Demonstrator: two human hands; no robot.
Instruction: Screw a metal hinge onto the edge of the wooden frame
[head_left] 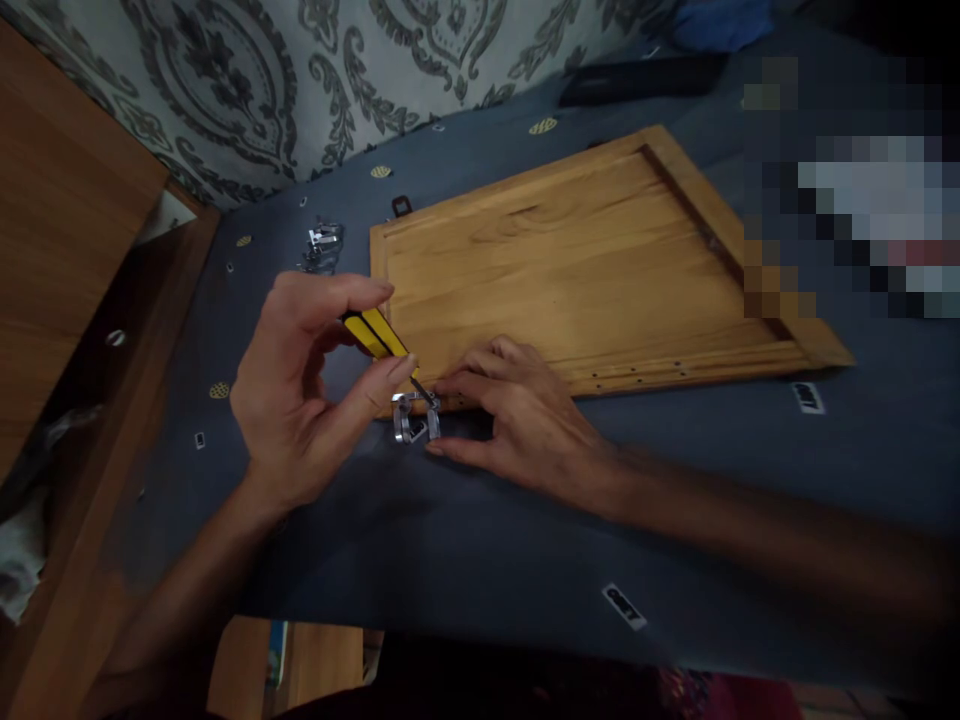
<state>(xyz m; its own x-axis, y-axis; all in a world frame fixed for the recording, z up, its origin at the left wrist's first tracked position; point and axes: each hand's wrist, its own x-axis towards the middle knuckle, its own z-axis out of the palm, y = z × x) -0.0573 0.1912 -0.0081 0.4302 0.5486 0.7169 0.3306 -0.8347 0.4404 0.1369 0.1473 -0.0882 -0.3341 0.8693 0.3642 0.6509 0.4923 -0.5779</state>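
My left hand (300,390) is closed around the yellow and black handle of a screwdriver (381,333), gripped between thumb and fingers. Its shaft slants down to a shiny metal hinge (405,420) at the near left corner of a wooden panel (555,260). My right hand (517,410) rests over the panel's near edge, with its fingers and thumb closed on the hinge from the right. The exact contact of the screwdriver tip is too small to make out. Several small dark holes show along the near edge, right of my right hand.
A pile of metal hardware (322,245) lies beyond my left hand on the dark blue cloth (480,580). At the back are a long black object (645,80) and a blue cloth bundle (724,22). A wooden cabinet (67,230) borders the left side.
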